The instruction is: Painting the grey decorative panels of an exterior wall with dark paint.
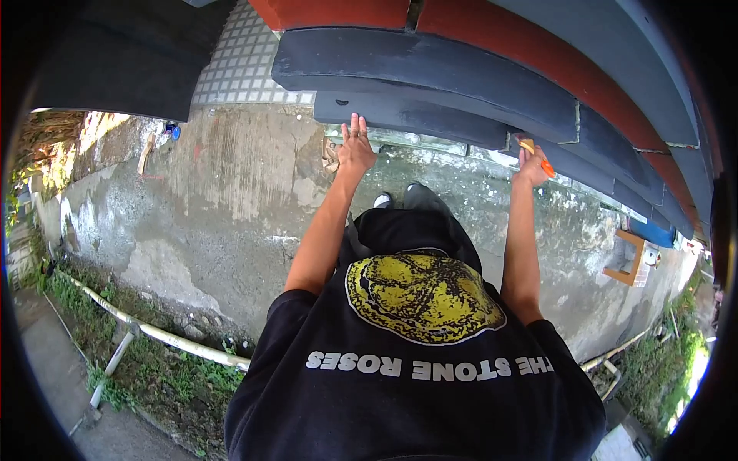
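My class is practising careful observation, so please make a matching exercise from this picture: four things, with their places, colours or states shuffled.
Column one
1. left hand
2. T-shirt
3. right hand
4. railing

Column two
A. black, with a yellow print
B. pale, beside green plants
C. open, fingers extended at the dark grey ledge
D. gripping a small orange-and-tan tool

Right pairs: 1-C, 2-A, 3-D, 4-B

The right grip [530,166] hides the middle of a slim orange-and-tan tool [547,168]; its contact with the dark-grey painted ledge [430,115] is too small to tell. The picture's bottom cuts off the black, yellow-printed shirt [415,415].
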`<state>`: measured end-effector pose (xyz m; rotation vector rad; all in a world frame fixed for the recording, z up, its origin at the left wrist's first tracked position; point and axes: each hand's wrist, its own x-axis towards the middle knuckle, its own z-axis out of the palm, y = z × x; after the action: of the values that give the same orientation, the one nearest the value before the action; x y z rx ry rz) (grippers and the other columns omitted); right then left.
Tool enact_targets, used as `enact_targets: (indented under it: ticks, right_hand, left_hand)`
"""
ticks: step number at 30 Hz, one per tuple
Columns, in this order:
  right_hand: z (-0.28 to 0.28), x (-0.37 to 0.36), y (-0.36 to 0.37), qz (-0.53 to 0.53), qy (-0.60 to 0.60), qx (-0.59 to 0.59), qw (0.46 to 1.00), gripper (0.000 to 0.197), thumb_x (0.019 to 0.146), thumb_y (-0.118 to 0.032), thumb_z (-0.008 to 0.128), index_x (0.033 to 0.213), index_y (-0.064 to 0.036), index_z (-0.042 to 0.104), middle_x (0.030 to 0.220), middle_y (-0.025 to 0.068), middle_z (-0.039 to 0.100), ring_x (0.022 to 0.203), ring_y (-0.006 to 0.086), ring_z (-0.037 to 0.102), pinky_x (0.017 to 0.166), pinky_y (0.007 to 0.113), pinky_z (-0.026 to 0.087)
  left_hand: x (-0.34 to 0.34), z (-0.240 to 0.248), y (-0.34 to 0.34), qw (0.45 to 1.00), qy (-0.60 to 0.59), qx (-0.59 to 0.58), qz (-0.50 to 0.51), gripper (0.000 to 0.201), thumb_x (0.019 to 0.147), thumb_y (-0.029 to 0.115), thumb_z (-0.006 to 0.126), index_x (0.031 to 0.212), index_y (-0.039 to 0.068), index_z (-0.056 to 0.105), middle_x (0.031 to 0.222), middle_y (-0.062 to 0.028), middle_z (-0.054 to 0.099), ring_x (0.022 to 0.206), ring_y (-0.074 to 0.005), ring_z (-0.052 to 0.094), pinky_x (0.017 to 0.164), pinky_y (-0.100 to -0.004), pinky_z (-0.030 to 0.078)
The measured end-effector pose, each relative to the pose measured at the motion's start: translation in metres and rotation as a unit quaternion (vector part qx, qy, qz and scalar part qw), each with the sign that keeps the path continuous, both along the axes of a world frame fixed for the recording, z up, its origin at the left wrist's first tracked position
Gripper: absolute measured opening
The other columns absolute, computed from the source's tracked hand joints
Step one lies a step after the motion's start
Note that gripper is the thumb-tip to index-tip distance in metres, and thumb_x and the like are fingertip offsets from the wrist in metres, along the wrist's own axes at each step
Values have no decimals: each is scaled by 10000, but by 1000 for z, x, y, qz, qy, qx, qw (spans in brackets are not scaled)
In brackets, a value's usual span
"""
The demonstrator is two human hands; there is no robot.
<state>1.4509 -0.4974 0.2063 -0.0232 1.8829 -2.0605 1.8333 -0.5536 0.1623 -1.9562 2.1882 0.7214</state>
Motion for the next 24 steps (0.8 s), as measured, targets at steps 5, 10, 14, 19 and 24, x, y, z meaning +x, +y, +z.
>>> enact_targets:
  ticks: [5, 10, 14, 19, 24]
  right_hand:
    - [-5, 35, -16, -63, 60, -16, 996, 167, 820, -87, 663, 886, 57, 613, 875, 162, 644, 740, 246, 663, 668, 321, 611]
    - [-37, 135, -46, 33, 132, -24, 990, 85, 707, -54, 659, 758, 12, 641, 668, 101, 639, 577, 172, 616, 548, 262, 502]
    - [-25, 217, -68, 190, -35, -56, 979, 95, 729, -11, 673, 756, 67, 625, 710, 100, 625, 623, 175, 633, 581, 271, 569]
    - [-24, 203, -72, 183, -137, -98, 969, 147, 779, 19, 691, 871, 78, 592, 862, 144, 615, 800, 242, 654, 754, 372, 605]
    - [-30, 89, -40, 24, -33, -94, 995, 90, 752, 48, 682, 788, 74, 603, 827, 149, 635, 750, 233, 654, 681, 337, 614]
  left_hand:
    - [-2, 8, 0, 1000, 5, -2, -1, 794, 824, 140, 495, 1503, 97, 86, 1579, -50, 22, 1429, -359, 123, 1044, -436, 393]
    - [-3, 3, -4, 1000, 1, 6, -1, 814, 819, 147, 509, 1503, 89, 72, 1580, -53, 9, 1432, -351, 119, 1042, -450, 390]
    - [-3, -2, -2, 1000, -11, 4, 4, 862, 802, 176, 557, 1505, 97, 65, 1581, -46, 4, 1434, -344, 121, 1041, -468, 384]
    - [-1, 3, -6, 1000, 3, 24, -8, 878, 796, 195, 577, 1505, 104, 68, 1581, -46, 11, 1432, -346, 127, 1049, -458, 381]
    - [1, -2, -2, 1000, 9, -6, -9, 851, 810, 188, 551, 1502, 88, 66, 1579, -55, 22, 1428, -348, 138, 1053, -445, 382]
